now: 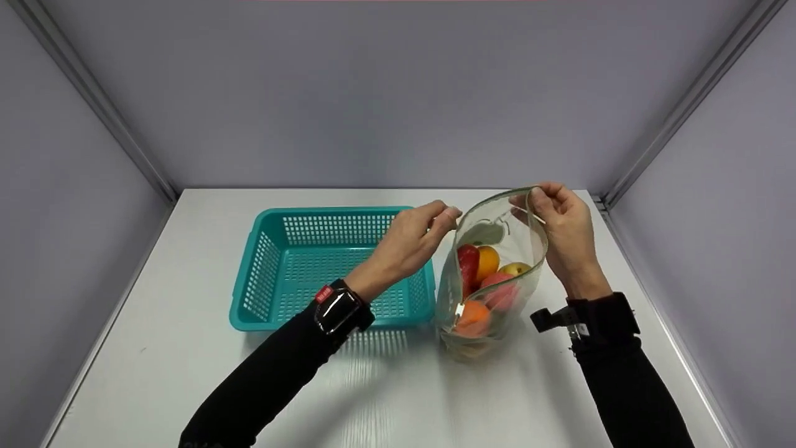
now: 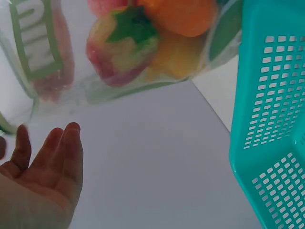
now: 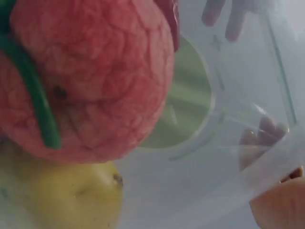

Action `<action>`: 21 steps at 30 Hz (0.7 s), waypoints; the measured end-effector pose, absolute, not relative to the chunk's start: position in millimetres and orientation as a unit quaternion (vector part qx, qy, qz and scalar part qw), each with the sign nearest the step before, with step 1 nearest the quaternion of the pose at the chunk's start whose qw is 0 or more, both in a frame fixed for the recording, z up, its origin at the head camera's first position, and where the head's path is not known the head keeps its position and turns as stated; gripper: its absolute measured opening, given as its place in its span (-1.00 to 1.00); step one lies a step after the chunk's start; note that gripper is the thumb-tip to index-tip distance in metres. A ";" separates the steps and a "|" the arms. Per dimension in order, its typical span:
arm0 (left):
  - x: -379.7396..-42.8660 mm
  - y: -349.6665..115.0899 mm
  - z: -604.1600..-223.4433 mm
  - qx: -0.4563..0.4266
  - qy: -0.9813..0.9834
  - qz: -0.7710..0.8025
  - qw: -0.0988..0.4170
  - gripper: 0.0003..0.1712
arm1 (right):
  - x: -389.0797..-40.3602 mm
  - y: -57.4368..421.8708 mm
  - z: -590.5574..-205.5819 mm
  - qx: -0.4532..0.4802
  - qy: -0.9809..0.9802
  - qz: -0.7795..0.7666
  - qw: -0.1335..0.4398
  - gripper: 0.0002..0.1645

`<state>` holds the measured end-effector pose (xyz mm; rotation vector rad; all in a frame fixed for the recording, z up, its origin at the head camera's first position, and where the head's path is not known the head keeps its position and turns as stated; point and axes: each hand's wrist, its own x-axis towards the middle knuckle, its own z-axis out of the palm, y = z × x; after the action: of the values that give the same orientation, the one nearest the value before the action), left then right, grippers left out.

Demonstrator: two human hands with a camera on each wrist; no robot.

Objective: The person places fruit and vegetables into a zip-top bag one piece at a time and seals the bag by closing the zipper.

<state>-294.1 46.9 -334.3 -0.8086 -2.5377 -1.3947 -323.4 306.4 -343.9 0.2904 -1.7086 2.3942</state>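
A clear zip bag (image 1: pixel 528 298) with a green rim is held up with its mouth open. My right hand (image 1: pixel 567 227) pinches the rim at its far right, thumb inside and fingers behind the film. At the left side of the mouth, my left hand (image 1: pixel 407 239) pinches the rim between thumb and index finger; its other fingers (image 2: pixel 71 148) are loosely extended in the left wrist view. Inside lie several fruits: a red long one (image 1: pixel 467 267), an orange (image 1: pixel 487 262), a pinkish-red round one (image 3: pixel 95 81), a yellow one (image 3: pixel 71 195) and another orange one (image 1: pixel 472 318).
A teal perforated basket (image 1: pixel 245 274) stands on the white table (image 1: pixel 155 348), left of the bag and partly under my left forearm. Grey panels (image 1: pixel 398 93) close off the back and both sides.
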 end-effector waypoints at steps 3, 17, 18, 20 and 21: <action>-286.4 42.1 -339.5 -0.282 -0.830 -0.481 0.033 -0.27 | -322.6 313.0 -346.6 0.068 -0.552 0.819 0.141 -0.85; -233.0 70.3 -369.7 -0.391 -0.828 -0.382 0.122 0.14 | -325.8 316.8 -349.7 0.038 -0.540 0.816 0.202 -0.85; -232.7 69.3 -371.7 -0.382 -0.827 -0.388 0.141 -0.02 | -325.6 317.1 -351.2 0.039 -0.532 0.821 0.202 -0.85; -231.7 66.0 -377.0 -0.367 -0.826 -0.396 0.164 -0.34 | -325.1 319.1 -354.9 0.039 -0.507 0.837 0.203 -0.87; -231.3 65.0 -380.2 -0.364 -0.823 -0.402 0.170 -0.47 | -323.7 321.6 -356.5 0.039 -0.493 0.845 0.204 -0.87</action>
<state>-231.3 65.0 -380.2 -1.0331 -2.3384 -1.1429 -323.7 321.6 -356.5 0.1083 -1.3757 2.3561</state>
